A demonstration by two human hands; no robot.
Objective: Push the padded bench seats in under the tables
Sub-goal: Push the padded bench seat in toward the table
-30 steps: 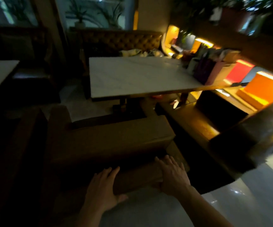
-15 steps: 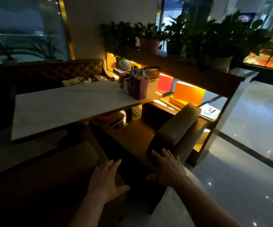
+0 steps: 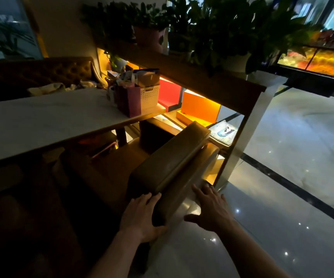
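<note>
Bench (image 3: 172, 161) is sitting angled by tabletop's (image 3: 41, 121) rt end, not under it. Left grip (image 3: 142, 215) is lying flat on its near end, fingers straight. Right grip (image 3: 210, 209) is hovering spread open by its lower side; contact unclear. Bag (image 3: 132, 101) is standing on tabletop.

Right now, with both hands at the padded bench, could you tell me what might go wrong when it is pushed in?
The right hand lies near the gap between padded bench and shelf post, so fingers could get pinched. A bump against the table might topple the purple bag at its edge.
</note>
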